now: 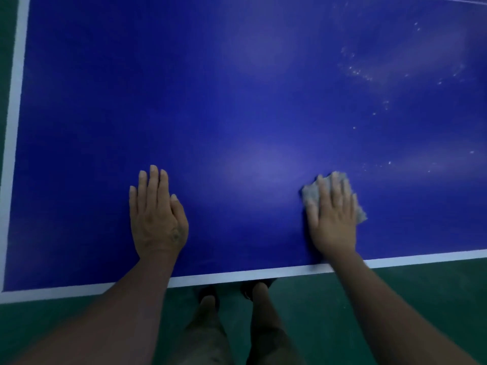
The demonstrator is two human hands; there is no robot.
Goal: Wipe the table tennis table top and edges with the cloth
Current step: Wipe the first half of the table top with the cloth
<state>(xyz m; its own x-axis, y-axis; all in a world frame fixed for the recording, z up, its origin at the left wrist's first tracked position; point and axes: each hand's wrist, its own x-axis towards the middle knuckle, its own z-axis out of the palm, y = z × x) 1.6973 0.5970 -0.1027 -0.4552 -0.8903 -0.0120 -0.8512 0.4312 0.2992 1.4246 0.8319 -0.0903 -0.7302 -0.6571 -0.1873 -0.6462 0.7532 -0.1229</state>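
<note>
The blue table tennis table top [237, 101] fills most of the head view, with a white line along its near edge [237, 275] and its left edge [15, 101]. My right hand [333, 219] lies flat with straight fingers on a grey cloth [308, 193], pressing it onto the table near the front edge. The cloth shows beyond my fingertips and on both sides of the hand. My left hand [155, 217] rests flat on the bare table top, fingers straight, holding nothing.
White specks and dusty smears [369, 72] lie on the table surface at the upper right. A thin white line [448, 0] crosses the far right corner. Below the near edge are the green floor [395, 299] and my legs and feet [232, 312].
</note>
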